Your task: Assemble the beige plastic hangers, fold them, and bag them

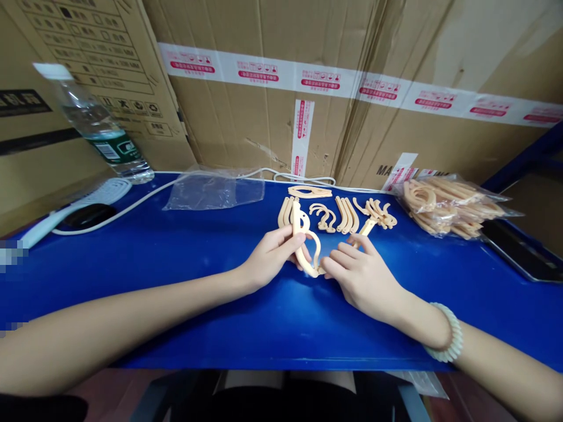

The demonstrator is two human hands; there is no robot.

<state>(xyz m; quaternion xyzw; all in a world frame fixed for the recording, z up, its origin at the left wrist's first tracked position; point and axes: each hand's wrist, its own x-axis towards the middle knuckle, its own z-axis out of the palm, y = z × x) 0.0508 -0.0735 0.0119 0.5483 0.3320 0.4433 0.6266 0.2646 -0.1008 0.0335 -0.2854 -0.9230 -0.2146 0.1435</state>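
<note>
My left hand [278, 252] pinches a beige plastic folding-hanger arm [298, 223] above the middle of the blue table. A curved hook [317, 246] sits beside that arm, meeting it near its lower end. My right hand [358, 272] has its fingers curled close to that lower end. A second flat hanger arm [368, 225] sticks out past the right fingers, which are closed round it. Just beyond the hands lie loose hooks [328, 217], a row of curved hanger arms [347, 214] and a heap of more hooks [380, 212].
A folded hanger [310, 191] lies behind the parts. At right rest a clear bag of hanger parts [453, 202] and a dark phone-like device [523, 249]. At left are a water bottle [103, 129], a white brush [79, 208] and a cable [127, 214]. Cardboard boxes [264, 129] wall the back.
</note>
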